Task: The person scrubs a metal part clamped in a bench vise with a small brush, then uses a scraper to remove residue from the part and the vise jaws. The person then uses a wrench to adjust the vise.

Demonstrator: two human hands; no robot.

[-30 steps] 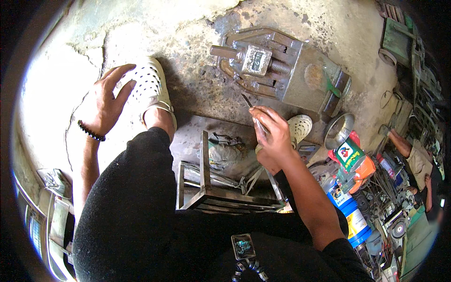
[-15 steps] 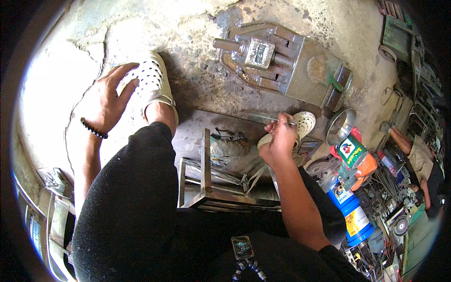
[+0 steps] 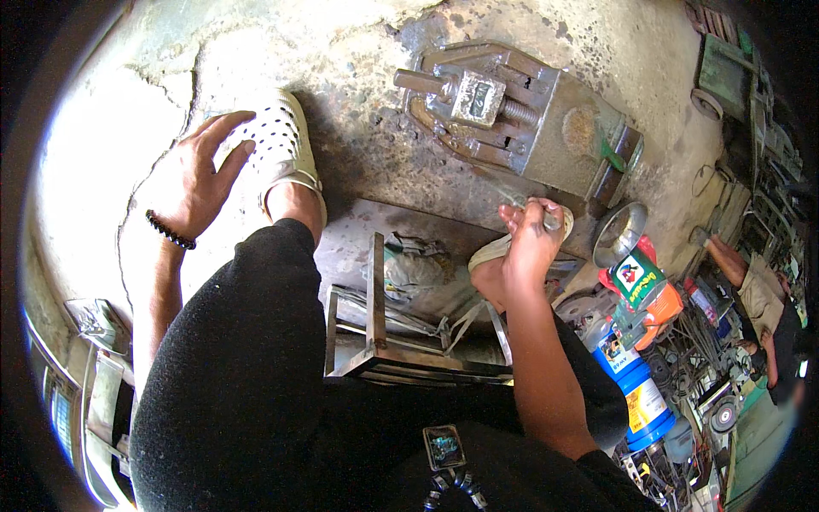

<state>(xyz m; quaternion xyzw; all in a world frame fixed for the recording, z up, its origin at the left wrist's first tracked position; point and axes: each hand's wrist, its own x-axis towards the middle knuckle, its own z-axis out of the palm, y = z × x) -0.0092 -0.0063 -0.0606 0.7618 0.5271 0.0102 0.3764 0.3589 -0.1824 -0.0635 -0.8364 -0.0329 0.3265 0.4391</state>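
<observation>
My right hand [image 3: 533,243] is closed around a slim, light-coloured rod-like tool [image 3: 503,188]. Its blurred front end points toward the side of a heavy, oily steel machine vise [image 3: 546,119] on the floor; whether it touches the vise I cannot tell. The vise has a threaded screw [image 3: 518,111], a square block and a round bar at its left end. My left hand [image 3: 200,175], with a dark bead bracelet on the wrist, is empty. Its thumb and fingers are apart beside the white perforated clog [image 3: 277,141] on my left foot.
A metal bowl [image 3: 620,235] stands right of my right hand, near a green container [image 3: 636,277] and blue buckets [image 3: 644,410]. Below me is a metal frame stool [image 3: 375,294], with a crumpled cloth [image 3: 414,266] beyond it. Another person [image 3: 763,299] is at the far right among metal parts.
My right hand has moved up and to the right with the tool, closer to the vise. My left hand stays in nearly the same place.
</observation>
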